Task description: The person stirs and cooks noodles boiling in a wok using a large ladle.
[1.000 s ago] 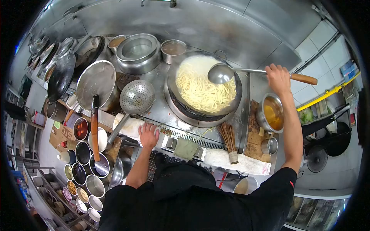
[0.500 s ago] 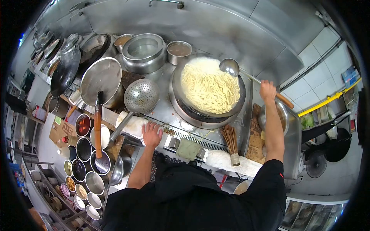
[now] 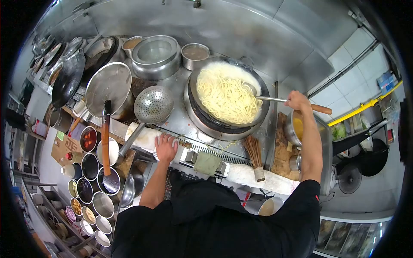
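My right hand (image 3: 297,101) is closed around the shaft of a ladle (image 3: 275,99), just ahead of its wooden grip. The ladle's bowl is partly sunk in pale noodles (image 3: 226,94) at the right side of the wok (image 3: 265,84). White foam lines the wok's far side. My left hand (image 3: 166,148) lies with fingers spread at the stove's front edge, beside a rolled white cloth (image 3: 144,138), holding nothing. Near it, a perforated skimmer (image 3: 153,105) rests with its handle pointing toward me. A bamboo brush (image 3: 254,158) lies in front of the wok.
A large steel pot (image 3: 155,69) and a smaller pot (image 3: 195,53) stand behind. Sauce containers (image 3: 90,167) cluster at left, near a strainer (image 3: 108,88). At right is a metal bowl (image 3: 294,128) with yellowish contents. A folded green cloth (image 3: 207,163) hangs at the front edge.
The ladle's bowl has gone from above the wok's far right down into the noodles. My right hand has lowered with it, and the wok has tilted or shifted slightly. My left hand stays put.
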Action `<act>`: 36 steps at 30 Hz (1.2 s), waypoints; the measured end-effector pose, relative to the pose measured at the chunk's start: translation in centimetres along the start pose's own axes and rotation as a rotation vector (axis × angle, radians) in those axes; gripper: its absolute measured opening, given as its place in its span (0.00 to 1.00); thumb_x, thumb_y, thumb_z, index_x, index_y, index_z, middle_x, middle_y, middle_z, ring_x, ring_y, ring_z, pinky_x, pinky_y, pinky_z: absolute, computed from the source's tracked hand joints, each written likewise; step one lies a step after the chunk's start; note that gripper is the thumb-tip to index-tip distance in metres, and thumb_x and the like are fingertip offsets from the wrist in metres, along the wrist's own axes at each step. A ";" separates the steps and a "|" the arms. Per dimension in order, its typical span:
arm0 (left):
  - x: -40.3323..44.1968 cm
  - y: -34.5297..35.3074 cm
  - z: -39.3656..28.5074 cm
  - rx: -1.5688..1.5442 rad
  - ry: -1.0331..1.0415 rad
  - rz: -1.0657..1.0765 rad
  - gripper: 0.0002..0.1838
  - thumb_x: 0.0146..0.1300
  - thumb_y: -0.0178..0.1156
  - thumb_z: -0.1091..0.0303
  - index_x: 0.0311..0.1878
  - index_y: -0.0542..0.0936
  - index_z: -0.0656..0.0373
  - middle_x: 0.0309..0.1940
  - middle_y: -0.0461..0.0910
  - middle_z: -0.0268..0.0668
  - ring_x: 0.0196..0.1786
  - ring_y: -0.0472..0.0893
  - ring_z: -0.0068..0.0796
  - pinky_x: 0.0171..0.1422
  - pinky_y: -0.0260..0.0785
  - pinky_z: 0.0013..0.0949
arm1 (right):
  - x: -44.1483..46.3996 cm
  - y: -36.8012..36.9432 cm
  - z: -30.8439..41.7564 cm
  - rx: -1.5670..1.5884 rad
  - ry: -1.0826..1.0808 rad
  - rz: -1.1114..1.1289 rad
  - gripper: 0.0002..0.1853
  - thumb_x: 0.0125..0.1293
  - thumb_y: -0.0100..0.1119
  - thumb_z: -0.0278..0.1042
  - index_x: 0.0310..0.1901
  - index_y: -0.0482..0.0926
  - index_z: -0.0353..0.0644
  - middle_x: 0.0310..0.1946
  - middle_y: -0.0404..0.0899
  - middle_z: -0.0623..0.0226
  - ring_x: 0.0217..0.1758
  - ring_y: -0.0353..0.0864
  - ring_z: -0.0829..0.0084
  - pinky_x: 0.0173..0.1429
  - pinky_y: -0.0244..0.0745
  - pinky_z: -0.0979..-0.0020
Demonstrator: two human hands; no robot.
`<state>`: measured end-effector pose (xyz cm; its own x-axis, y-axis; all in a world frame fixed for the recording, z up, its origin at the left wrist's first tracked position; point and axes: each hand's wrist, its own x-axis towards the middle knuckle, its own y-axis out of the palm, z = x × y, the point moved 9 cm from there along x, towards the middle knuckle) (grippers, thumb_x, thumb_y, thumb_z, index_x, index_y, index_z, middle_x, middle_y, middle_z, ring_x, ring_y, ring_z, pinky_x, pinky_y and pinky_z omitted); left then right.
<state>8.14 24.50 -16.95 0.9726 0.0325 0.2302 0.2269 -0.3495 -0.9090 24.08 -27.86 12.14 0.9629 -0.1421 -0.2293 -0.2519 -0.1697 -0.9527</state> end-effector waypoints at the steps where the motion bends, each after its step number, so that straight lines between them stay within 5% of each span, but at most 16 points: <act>1: 0.0 0.0 0.0 -0.001 0.006 -0.008 0.17 0.63 0.58 0.55 0.52 0.82 0.48 0.59 0.77 0.33 0.71 0.65 0.39 0.78 0.44 0.56 | 0.0 -0.4 -0.3 -0.005 -0.002 -0.003 0.19 0.55 0.71 0.45 0.44 0.86 0.43 0.46 0.85 0.54 0.53 0.83 0.53 0.58 0.77 0.55; 3: 0.0 -0.1 -0.1 -0.006 0.010 -0.019 0.17 0.63 0.59 0.55 0.52 0.82 0.48 0.59 0.77 0.33 0.70 0.65 0.39 0.78 0.45 0.57 | -0.5 -1.8 0.4 0.039 -0.123 -0.032 0.16 0.53 0.71 0.43 0.38 0.87 0.38 0.37 0.85 0.49 0.42 0.84 0.51 0.49 0.78 0.56; 19: 0.0 -0.6 -0.3 -0.013 0.005 -0.032 0.16 0.63 0.60 0.55 0.51 0.83 0.48 0.56 0.78 0.32 0.70 0.66 0.38 0.77 0.46 0.57 | -4.3 -11.6 11.4 -0.376 -0.215 -0.273 0.10 0.55 0.68 0.37 0.35 0.86 0.41 0.37 0.85 0.52 0.46 0.85 0.51 0.49 0.81 0.54; 24: -0.1 -0.6 -0.3 -0.021 0.005 -0.041 0.16 0.62 0.60 0.55 0.51 0.83 0.48 0.57 0.78 0.32 0.70 0.66 0.39 0.77 0.46 0.57 | -2.4 -13.1 11.2 -0.349 -0.249 -0.627 0.05 0.55 0.60 0.28 0.31 0.84 0.44 0.34 0.85 0.58 0.42 0.86 0.56 0.45 0.80 0.54; 30: 0.0 -0.8 -0.4 -0.012 -0.002 -0.034 0.16 0.62 0.60 0.55 0.51 0.83 0.48 0.57 0.78 0.32 0.70 0.67 0.39 0.77 0.47 0.57 | 0.7 -11.3 9.1 -0.387 -0.344 -1.017 0.03 0.57 0.57 0.27 0.33 0.79 0.46 0.30 0.78 0.65 0.34 0.82 0.59 0.39 0.76 0.58; 36: 0.2 -0.5 -0.1 -0.005 -0.005 -0.046 0.16 0.62 0.60 0.55 0.51 0.83 0.49 0.57 0.78 0.33 0.70 0.67 0.40 0.77 0.47 0.57 | 4.9 -4.8 6.6 -0.372 -0.214 -0.951 0.03 0.57 0.58 0.29 0.34 0.79 0.45 0.32 0.79 0.64 0.37 0.82 0.58 0.40 0.77 0.58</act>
<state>8.17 24.59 -16.40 0.9614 0.0531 0.2700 0.2710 -0.3520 -0.8959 30.62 -21.28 14.27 0.7674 0.3776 0.5182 0.6406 -0.4156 -0.6457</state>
